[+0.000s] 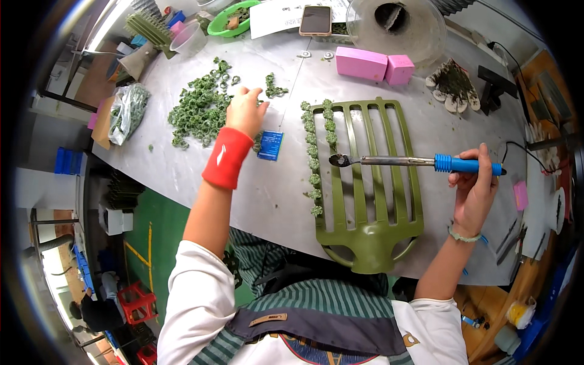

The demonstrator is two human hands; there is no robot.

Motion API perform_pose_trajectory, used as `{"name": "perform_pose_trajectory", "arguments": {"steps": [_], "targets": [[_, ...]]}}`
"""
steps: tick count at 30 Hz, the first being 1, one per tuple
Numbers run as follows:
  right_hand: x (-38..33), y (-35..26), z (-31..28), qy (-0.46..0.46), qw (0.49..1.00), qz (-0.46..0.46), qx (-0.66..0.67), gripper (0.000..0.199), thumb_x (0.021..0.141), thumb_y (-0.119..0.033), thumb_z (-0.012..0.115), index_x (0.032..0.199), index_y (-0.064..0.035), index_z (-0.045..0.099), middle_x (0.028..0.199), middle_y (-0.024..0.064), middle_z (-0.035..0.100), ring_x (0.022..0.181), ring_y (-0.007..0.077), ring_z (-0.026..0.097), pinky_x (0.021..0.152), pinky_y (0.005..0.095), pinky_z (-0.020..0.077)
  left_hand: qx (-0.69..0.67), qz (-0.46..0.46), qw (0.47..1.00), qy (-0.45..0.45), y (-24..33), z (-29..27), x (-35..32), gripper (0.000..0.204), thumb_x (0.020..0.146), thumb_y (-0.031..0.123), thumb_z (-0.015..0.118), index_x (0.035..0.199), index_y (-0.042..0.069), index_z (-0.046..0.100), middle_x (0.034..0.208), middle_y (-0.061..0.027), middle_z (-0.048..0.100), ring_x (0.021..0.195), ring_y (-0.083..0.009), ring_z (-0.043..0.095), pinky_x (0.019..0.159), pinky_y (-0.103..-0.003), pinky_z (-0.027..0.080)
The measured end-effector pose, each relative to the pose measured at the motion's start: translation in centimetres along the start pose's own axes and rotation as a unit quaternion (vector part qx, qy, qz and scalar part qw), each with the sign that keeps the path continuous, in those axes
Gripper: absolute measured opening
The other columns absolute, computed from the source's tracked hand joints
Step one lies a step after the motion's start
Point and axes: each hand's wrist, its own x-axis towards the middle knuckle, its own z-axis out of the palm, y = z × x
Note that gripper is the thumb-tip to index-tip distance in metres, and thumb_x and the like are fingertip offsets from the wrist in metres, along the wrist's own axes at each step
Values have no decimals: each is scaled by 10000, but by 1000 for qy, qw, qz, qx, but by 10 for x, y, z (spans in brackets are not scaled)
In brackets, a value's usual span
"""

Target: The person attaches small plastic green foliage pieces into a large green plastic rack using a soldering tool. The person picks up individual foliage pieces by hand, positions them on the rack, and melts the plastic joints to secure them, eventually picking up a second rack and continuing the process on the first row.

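My right hand point(471, 198) is closed round the blue handle of a soldering iron point(395, 160). The iron's wide, spoon-like, blackened tip hangs over an olive-green slotted plastic frame point(371, 234) shaped like a rake head. Small green plastic rosettes point(312, 149) line the frame's left edge, and a shorter row point(329, 121) sits on the upper part beside it. Over the right side of a heap of loose green rosettes point(198, 112) is my left hand point(244, 112), with a red wristband. Its fingers are bent and the thumb stands apart; nothing shows between them.
A blue printed packet point(270, 146) lies by my left wrist. Pink blocks point(361, 64), a phone point(316, 20) and a large clear plastic funnel-like piece point(420, 36) stand at the back. Soiled gloves point(454, 85) lie at the right, a bag of green pieces point(129, 112) at the left.
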Motion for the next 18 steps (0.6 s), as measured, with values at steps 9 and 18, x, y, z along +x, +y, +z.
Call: {"name": "perform_pose_trajectory", "arguments": {"steps": [9, 18], "targets": [[-1, 0, -3, 4, 1000, -3, -1, 339, 912, -300, 613, 787, 14, 633, 691, 85, 634, 482, 148, 614, 432, 253, 510, -211, -92, 971, -69, 17, -25, -29, 243, 796, 51, 697, 1033, 61, 641, 797, -85, 680, 687, -147, 647, 648, -270, 517], [-2, 8, -6, 10, 1000, -14, -5, 340, 906, -305, 626, 802, 18, 638, 699, 86, 636, 490, 154, 621, 439, 253, 517, -302, 83, 947, -66, 114, -53, -70, 224, 771, 35, 722, 990, 84, 711, 846, -35, 675, 814, -149, 609, 676, -271, 492]]}}
